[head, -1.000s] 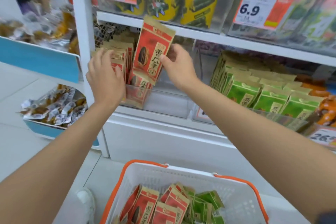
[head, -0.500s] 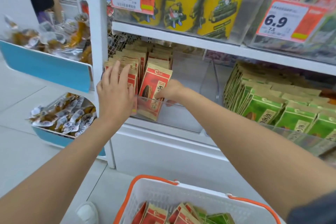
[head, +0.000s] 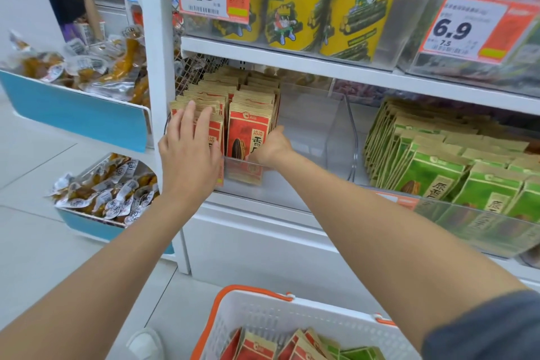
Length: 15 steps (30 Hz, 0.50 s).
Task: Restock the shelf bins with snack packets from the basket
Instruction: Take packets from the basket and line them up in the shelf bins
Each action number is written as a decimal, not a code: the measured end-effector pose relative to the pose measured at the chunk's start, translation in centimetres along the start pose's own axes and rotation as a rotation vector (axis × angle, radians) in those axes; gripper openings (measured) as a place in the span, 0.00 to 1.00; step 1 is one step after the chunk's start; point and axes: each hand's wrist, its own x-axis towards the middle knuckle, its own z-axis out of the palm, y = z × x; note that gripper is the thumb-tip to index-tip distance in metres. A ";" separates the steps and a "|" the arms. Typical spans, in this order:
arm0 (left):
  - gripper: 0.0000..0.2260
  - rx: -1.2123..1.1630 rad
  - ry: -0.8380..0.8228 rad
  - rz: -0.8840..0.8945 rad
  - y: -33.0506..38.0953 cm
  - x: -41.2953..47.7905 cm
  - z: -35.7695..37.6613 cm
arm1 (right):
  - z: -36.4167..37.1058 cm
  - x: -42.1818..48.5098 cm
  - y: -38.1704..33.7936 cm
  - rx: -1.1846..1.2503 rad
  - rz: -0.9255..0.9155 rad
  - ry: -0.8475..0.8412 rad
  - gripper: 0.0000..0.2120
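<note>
Two rows of red sunflower-seed packets stand in a clear shelf bin (head: 346, 137) whose right half is bare. My left hand (head: 188, 155) lies with straight fingers against the front of the left row (head: 204, 96). My right hand (head: 270, 147) has its fingers curled round the lower right edge of the front red packet (head: 247, 134), which stands upright at the head of the right row. The white basket (head: 286, 316) with orange handles sits below, holding red packets (head: 257, 346) and green ones (head: 361, 354).
Green packets (head: 435, 175) fill the neighbouring bin on the right. Yellow cans (head: 298, 9) and price tags stand on the shelf above. Blue-fronted bins (head: 76, 114) of wrapped snacks hang at the left. A person (head: 73, 9) stands far back left. My shoe (head: 146, 343) is beside the basket.
My right hand brought the red packet down from above the bin and stood it at the front of the right row. My left hand stayed against the left row.
</note>
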 end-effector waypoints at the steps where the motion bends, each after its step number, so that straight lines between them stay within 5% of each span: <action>1: 0.25 -0.001 -0.002 0.000 0.0 0.0 0.0 | 0.2 0.3 0.0 -0.023 0.034 -0.081 0.33; 5: 0.26 -0.007 -0.002 0.004 0.0 0.0 0.0 | 0.2 0.6 0.1 -0.010 0.066 -0.304 0.15; 15: 0.29 -0.013 -0.015 -0.013 0.6 -0.2 0.4 | -0.1 1.0 0.5 -0.135 -0.021 -0.426 0.14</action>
